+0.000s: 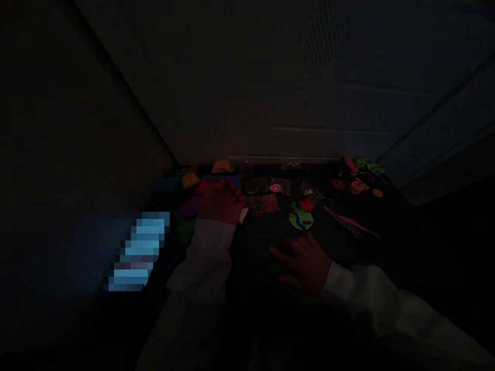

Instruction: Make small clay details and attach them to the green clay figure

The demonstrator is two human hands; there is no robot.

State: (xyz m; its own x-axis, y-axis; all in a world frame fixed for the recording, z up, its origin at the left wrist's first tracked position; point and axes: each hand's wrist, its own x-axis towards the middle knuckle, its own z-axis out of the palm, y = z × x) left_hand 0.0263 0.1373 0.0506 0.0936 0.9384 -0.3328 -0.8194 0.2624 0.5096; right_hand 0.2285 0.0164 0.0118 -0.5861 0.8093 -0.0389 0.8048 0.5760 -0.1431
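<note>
In the dim light, my left hand (221,202) is over several coloured packs at the left of the dark surface. Its fingers are loosely bent and apart; nothing shows in them, though the fingertips are hard to make out. A red pack (202,186) and a blue pack (231,180) lie by it, partly covered. My right hand (303,262) is low over the dark ridged surface, fingers spread and holding nothing. Just beyond it lies a round green disc (300,219) with a blue winding strip and small coloured pieces on it.
Clear bags with pink (276,187) and reddish (268,203) contents lie mid-surface. Long thin tools (351,224) lie right of the disc. Colourful shaped pieces (358,185) cluster at the back right. A glowing, pixelated screen (141,250) is at left. A pale wall (270,103) rises behind.
</note>
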